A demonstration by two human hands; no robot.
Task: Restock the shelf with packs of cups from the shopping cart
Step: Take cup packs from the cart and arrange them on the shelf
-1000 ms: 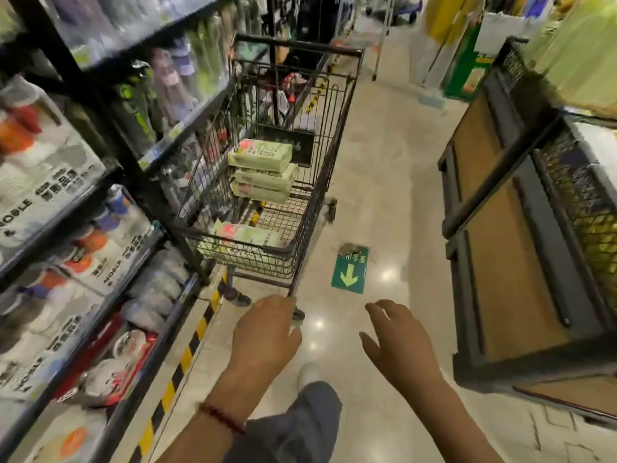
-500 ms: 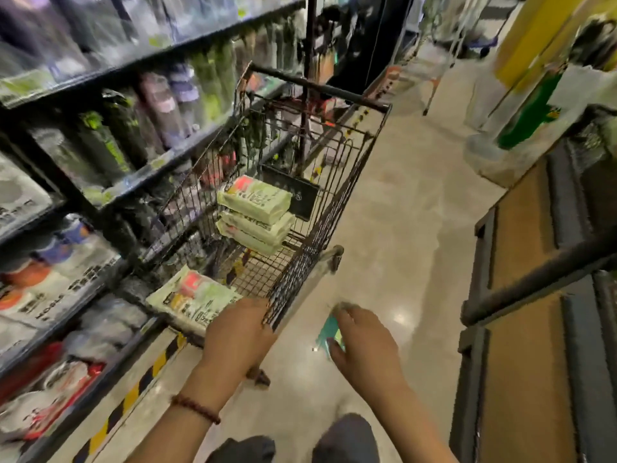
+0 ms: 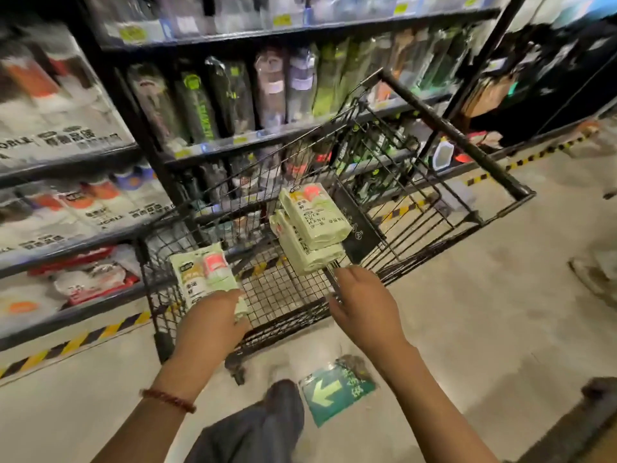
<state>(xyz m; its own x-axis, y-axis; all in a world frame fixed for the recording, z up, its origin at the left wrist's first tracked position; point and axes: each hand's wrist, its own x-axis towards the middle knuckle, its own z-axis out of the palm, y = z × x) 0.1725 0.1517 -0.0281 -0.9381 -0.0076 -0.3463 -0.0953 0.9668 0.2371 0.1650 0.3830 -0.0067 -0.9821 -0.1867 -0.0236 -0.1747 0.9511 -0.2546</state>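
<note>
My left hand [image 3: 210,325] covers the near end of a pack of cups [image 3: 202,274] in the near-left corner of the cart [image 3: 417,208]. Its fingers are hidden, so I cannot tell if I grip it. My right hand [image 3: 364,305] is open at the near rim. Farther in lies a stack of packs [image 3: 314,225]. I judge that nothing from the cart has reached the shelf [image 3: 253,137] yet.

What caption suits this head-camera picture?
Left hand on a cup pack in the shopping cart, right hand near the stacked packs.
</note>
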